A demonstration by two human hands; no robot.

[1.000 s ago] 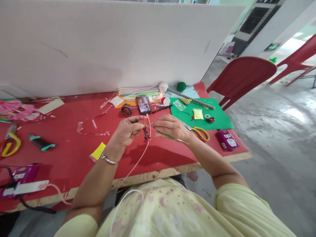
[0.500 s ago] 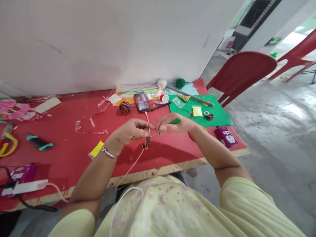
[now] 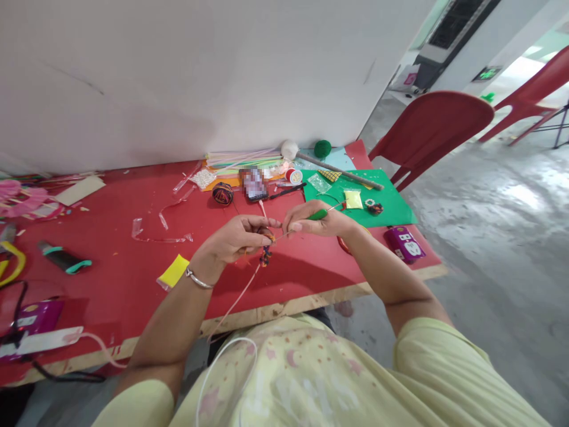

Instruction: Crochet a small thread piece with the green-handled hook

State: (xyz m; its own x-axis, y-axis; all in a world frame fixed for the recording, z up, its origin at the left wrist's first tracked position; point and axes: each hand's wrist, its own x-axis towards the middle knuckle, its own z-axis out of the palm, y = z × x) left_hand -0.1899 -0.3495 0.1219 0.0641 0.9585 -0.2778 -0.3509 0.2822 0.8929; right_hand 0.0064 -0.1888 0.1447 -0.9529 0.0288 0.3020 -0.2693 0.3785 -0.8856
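A small piece of dark multicoloured crochet work (image 3: 265,256) with orange strands hangs at the fingertips of my left hand (image 3: 235,237), which pinches it. In my right hand (image 3: 315,220) is a crochet hook with a green handle (image 3: 318,214); its thin metal shaft points left and meets the crochet work. The hook's very tip is too small to make out. Beyond my left hand lies a ball of dark multicoloured yarn (image 3: 222,193), with a thin strand trailing from it. A pink-white cable (image 3: 235,303) passes behind the crochet work.
Behind my hands lie a phone (image 3: 253,184) and a spool of red thread (image 3: 294,175). A green sheet (image 3: 386,207) bears small items. Purple box (image 3: 403,244) sits right; cutter (image 3: 66,258), scissors (image 3: 15,261) and power strip (image 3: 44,343) lie left. Red chair (image 3: 438,127) stands beyond.
The crochet work has shifted slightly in my left fingers, and more of it shows near the thumb. My right hand has risen a little with the hook. The view has shifted slightly.
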